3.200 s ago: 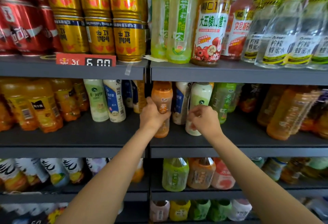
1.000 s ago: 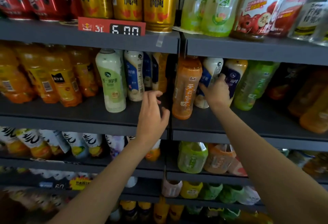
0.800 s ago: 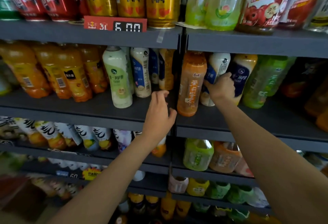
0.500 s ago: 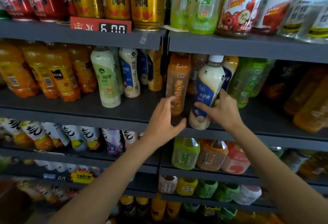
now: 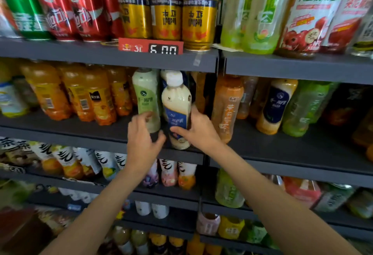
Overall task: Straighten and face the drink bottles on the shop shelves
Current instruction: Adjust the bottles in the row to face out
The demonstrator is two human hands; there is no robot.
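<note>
My right hand [image 5: 196,131] grips a cream milk-tea bottle with a dark blue label and white cap [image 5: 177,105], held upright at the front edge of the middle shelf [image 5: 80,133]. Just left of it stands a pale green bottle [image 5: 145,97]. My left hand [image 5: 142,139] hovers in front of the green bottle's base, fingers loosely curled and blurred; whether they touch it is unclear. An orange tea bottle [image 5: 227,105] stands to the right, past the shelf divider, and another blue-label bottle [image 5: 275,105] sits further right.
Orange juice bottles [image 5: 76,93] fill the middle shelf's left side. Gold cans [image 5: 167,12] and red cans [image 5: 76,8] stand on the top shelf above a red price tag [image 5: 150,46]. Green bottles [image 5: 304,107] stand right. Lower shelves hold more bottles.
My right hand has carried the blue-label bottle leftward across the divider, from beside the orange tea bottle to beside the green bottle. My left hand rose toward the green bottle.
</note>
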